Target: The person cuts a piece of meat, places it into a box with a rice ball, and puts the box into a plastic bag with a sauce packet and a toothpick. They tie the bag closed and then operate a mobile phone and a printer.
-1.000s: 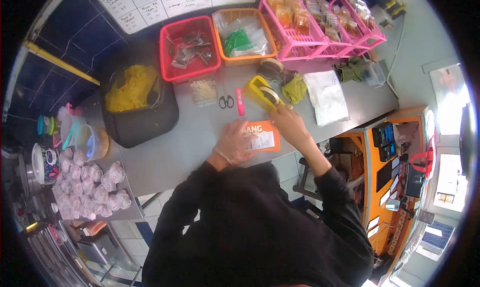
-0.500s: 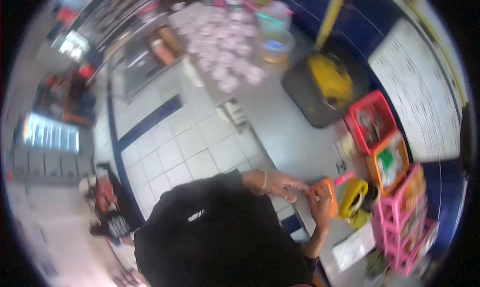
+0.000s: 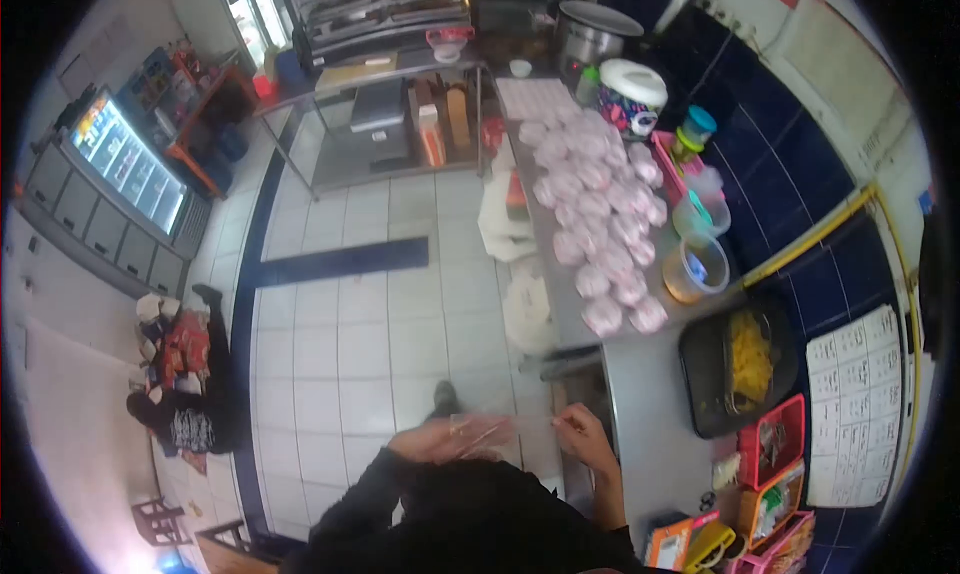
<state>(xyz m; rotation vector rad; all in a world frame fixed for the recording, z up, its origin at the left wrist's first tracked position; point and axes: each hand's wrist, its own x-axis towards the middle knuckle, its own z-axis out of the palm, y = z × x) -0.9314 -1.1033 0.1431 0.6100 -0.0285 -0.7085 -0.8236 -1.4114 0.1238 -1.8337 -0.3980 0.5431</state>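
Observation:
My left hand (image 3: 468, 438) is stretched out, fingers extended and covered by thin clear plastic that looks like a disposable glove (image 3: 530, 421). My right hand (image 3: 584, 436) pinches the far end of this plastic, pulling it taut between the hands. Both hands are in front of my body, left of the steel counter's edge. An orange and white box (image 3: 668, 546) stands on the counter at the lower right, beside a yellow tape dispenser (image 3: 708, 548).
Many pink-white wrapped bundles (image 3: 600, 209) cover the far steel table (image 3: 575, 342). A black tray (image 3: 705, 374) with yellow contents, a red basket (image 3: 775, 442) and an orange basket (image 3: 772, 504) line the wall. A person (image 3: 185, 414) sits at the left.
My hands have moved away from the orange box to in front of my body. Clear plastic now stretches between them. The view has turned left and shows more of the room.

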